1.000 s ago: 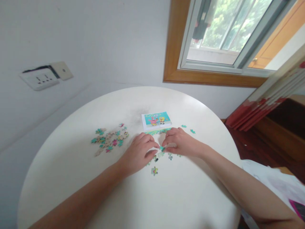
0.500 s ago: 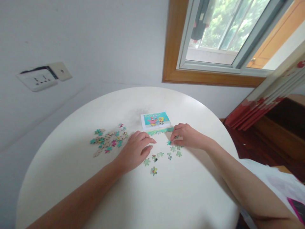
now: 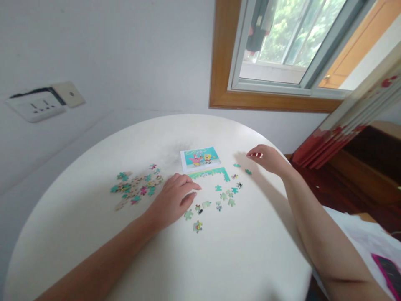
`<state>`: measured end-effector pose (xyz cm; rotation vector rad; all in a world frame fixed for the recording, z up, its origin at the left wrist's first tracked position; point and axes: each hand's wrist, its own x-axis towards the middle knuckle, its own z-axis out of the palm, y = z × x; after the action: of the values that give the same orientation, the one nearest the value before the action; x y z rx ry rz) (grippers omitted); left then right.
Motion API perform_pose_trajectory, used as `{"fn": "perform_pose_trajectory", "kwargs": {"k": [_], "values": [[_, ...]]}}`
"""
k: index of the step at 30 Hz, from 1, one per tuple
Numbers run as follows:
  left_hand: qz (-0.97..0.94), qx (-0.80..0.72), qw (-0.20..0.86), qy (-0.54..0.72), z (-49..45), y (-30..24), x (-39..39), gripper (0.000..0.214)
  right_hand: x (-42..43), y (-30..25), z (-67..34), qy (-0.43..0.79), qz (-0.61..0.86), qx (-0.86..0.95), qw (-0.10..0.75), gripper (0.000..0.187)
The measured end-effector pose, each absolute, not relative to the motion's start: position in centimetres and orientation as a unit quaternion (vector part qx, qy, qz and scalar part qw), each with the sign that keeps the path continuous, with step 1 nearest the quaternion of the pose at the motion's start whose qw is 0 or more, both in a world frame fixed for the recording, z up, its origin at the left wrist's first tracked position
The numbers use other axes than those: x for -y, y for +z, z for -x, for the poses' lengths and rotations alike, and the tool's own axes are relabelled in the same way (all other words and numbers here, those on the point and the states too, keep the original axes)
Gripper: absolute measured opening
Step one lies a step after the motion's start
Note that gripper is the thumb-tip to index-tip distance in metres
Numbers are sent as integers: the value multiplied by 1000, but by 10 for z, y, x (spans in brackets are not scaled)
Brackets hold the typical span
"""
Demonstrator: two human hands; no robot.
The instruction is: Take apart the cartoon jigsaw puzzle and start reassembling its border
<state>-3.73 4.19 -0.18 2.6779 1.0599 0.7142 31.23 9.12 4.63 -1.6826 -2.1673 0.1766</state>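
Observation:
My left hand (image 3: 175,196) rests on the white table, thumb apart from the fingers, holding nothing visible. To its left lies a pile of loose jigsaw pieces (image 3: 138,186). My right hand (image 3: 267,159) hovers over the right side, fingertips drawn together; anything between them is too small to make out. Nearest to it are two teal pieces, one a dark teal piece (image 3: 248,172). An assembled teal puzzle strip (image 3: 206,173) runs below the picture card (image 3: 201,159) and turns down at its right end. A single teal piece (image 3: 218,188) lies below the strip.
Several pale green pieces (image 3: 231,202) are scattered right of my left hand, with a yellow-green piece (image 3: 197,226) nearer me. The round white table (image 3: 219,263) stands against a wall with a socket (image 3: 37,106) and a wood-framed window (image 3: 272,103).
My right hand has left the teal piece below the strip and moved right and away from me. The strip's right end and pieces beside it are uncovered. My left hand stays in place.

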Motion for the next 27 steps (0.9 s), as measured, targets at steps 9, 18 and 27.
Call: {"fn": "perform_pose_trajectory", "kwargs": {"k": [9, 18, 27], "values": [[-902, -355, 81, 235, 38, -4, -44, 23, -90, 38, -332, 232, 590, 771, 65, 26], [-901, -355, 72, 241, 39, -2, -44, 21, -91, 37, -324, 227, 584, 777, 64, 25], [-904, -351, 72, 235, 40, -2, -44, 22, -86, 37, -309, 261, 559, 783, 85, 24]]}}
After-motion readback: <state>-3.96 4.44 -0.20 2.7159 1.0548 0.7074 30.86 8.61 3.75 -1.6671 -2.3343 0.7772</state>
